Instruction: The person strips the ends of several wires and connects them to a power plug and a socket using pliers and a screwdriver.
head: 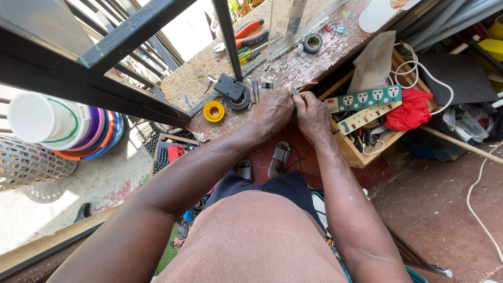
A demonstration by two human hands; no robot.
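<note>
Seen from above at frame centre: left hand (271,112) and right hand (314,116) pressed together at the worktop (293,65) edge, fingers curled, pinching a small metal blade (295,93) and a thin dark wire (299,154) trailing down toward two sandalled feet. Likely risks, judged only: blade slipping into a fingertip, given so tight a grip; wire dropping out of reach. Counted: two power strips (364,98) at right, one yellow wire spool (214,111), one blue tape roll (313,43), one red-handled pliers (249,32).
</note>
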